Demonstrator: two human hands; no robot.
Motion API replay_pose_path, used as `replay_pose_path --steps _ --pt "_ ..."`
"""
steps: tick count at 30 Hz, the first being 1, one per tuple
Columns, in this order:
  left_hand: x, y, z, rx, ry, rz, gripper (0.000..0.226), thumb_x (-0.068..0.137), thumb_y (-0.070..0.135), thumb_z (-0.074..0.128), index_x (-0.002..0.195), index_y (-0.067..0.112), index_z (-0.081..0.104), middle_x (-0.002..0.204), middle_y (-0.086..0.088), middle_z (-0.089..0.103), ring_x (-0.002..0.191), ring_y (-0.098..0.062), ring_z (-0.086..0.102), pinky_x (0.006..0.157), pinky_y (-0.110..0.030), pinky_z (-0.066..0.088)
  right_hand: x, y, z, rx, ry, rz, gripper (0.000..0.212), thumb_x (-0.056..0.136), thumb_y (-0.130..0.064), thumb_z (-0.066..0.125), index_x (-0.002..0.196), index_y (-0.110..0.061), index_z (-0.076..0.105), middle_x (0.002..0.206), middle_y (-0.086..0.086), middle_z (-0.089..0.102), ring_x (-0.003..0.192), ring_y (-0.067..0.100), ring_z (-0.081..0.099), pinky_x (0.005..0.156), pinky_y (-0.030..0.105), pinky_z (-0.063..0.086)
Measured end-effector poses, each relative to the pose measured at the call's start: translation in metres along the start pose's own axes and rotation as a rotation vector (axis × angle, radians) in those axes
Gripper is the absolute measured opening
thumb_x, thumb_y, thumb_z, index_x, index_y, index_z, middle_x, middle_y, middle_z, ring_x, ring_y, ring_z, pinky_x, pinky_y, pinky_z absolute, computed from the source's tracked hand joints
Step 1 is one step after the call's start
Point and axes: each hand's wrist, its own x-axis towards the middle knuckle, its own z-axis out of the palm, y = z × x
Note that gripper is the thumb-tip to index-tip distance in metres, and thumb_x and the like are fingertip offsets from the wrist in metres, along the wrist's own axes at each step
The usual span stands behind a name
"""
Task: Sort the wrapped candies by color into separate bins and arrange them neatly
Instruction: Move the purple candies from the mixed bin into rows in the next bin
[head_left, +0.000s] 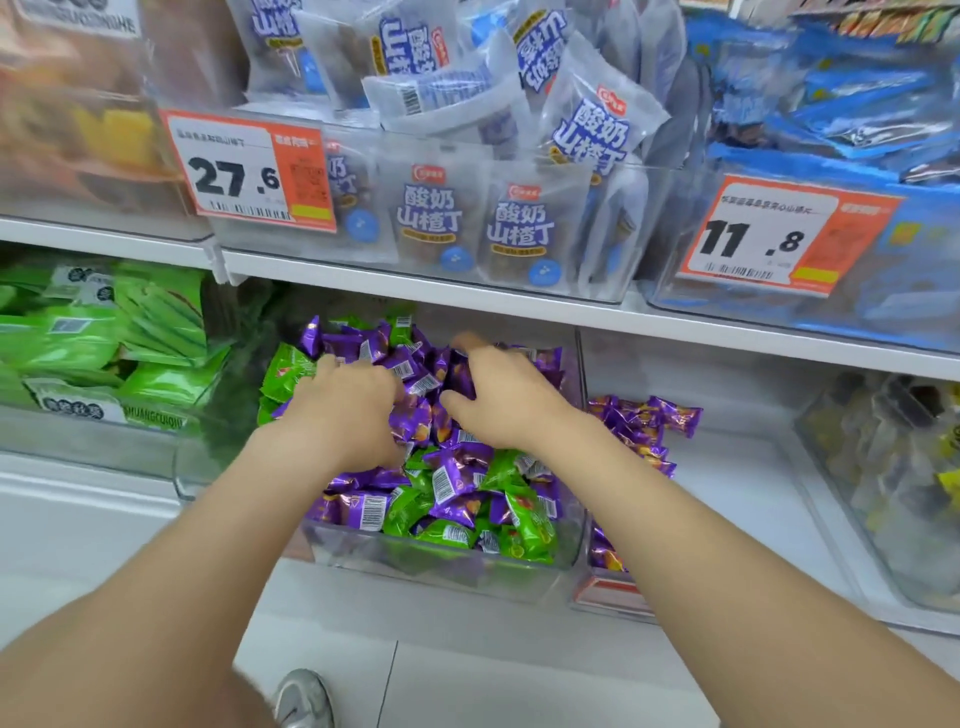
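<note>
Though mixed, glossy purple and green candies (457, 483)

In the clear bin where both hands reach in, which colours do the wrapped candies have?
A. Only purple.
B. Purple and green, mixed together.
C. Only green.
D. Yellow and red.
B: in the middle bin, around the left hand and the right hand, purple candies and green candies lie mixed in one heap.
</note>
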Motion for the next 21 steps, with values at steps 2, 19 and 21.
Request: replay_pose_path --steps 2,19,21 --pt "0.003 0.0 0.002 0.022 0.053 0.01 0.052 0.076 0.05 0.083 0.121 0.03 0.066 0.115 0.0 0.067 0.119 -0.032 0.049 0.095 -0.042 0.046 0.009 -0.001 0.007 -0.089 -0.031 0.007 0.073 0.092 -0.043 0.071 0.152 -0.018 0.038 0.116 0.012 0.069 0.114 0.037 0.063 0.092 0.048 0.056" --pt "-0.011 -0.002 -0.006 -0.543 0.238 -0.058 0.028 0.107 0.023 0.045 0.088 0.005 0.054 0.086 -0.018 0.066 0.085 -0.04 0.061 0.067 -0.039 0.042 -0.001 0.008 0.007 0.02 -0.071 -0.078 0.034 0.084 -0.028 0.079 0.116 -0.031 0.068 0.092 -0.014 0.054 0.094 0.016 0.054 0.079 0.026 0.037" --pt "-0.01 -0.004 -0.003 -0.658 0.238 -0.096 0.025 0.105 0.025 0.045 0.09 0.009 0.055 0.086 -0.015 0.069 0.086 -0.035 0.068 0.071 -0.043 0.054 -0.006 0.008 0.005 0.102 -0.053 -0.067 0.025 0.083 -0.029 0.081 0.101 -0.039 0.067 0.088 -0.018 0.058 0.095 0.017 0.058 0.083 0.029 0.043"
